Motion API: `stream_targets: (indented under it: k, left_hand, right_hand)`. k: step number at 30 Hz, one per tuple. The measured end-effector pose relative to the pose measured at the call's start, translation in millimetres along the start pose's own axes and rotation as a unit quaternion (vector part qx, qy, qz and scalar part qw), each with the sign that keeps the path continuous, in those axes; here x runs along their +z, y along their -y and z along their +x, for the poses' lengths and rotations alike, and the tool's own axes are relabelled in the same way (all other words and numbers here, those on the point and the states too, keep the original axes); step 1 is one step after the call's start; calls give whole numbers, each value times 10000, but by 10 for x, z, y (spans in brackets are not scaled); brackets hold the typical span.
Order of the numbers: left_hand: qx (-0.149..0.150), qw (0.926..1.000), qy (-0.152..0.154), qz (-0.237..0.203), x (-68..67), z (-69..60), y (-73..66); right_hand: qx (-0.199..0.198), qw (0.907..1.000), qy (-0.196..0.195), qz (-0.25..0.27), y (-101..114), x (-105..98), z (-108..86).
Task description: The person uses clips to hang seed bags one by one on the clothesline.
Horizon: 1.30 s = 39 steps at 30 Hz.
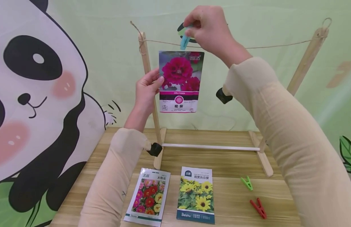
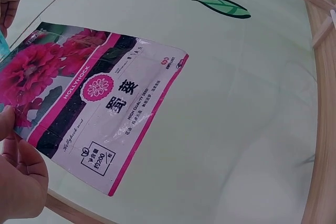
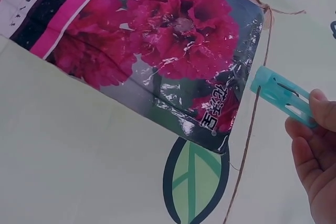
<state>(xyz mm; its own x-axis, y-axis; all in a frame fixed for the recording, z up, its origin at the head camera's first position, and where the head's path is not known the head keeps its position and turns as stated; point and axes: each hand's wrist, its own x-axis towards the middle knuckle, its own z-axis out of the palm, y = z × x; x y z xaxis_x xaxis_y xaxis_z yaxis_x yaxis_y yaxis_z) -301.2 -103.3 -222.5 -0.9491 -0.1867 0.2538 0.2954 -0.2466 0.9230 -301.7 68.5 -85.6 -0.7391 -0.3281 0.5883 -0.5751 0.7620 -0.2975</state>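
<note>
My left hand (image 1: pixel 147 91) pinches the left edge of a hollyhock seed packet (image 1: pixel 179 81), thumb on the front. The packet stands upright just below the twine (image 1: pixel 273 46), its deep pink flowers facing me. Above its top edge, my right hand (image 1: pixel 211 30) pinches a light blue clothespin (image 1: pixel 184 42) between thumb and fingers. In the right wrist view the tip of the clothespin (image 3: pixel 286 95) meets the twine (image 3: pixel 254 124), close beside the packet's top edge (image 3: pixel 242 85). Whether its jaws touch the packet I cannot tell.
The twine spans two wooden posts (image 1: pixel 308 60) joined low down by a white rod (image 1: pixel 210 147). On the wooden table (image 1: pixel 221 189) lie a sun-plant seed packet (image 1: pixel 148 197), a sunflower seed packet (image 1: pixel 196 195), a green clothespin (image 1: pixel 247 183) and a red clothespin (image 1: pixel 259 208). A panda-print backdrop (image 1: pixel 113 63) hangs behind.
</note>
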Motion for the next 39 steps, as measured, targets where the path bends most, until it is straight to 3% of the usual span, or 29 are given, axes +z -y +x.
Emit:
stream_targets:
  k: [21, 39]
  left_hand:
    - [106, 9998, 101, -93, 3, 23, -12]
    - [-100, 9995, 42, -282, 26, 44, -42]
  right_hand:
    - [-125, 9999, 55, -58, 45, -7, -8]
    - [-41, 9999, 128, -76, 54, -33, -22]
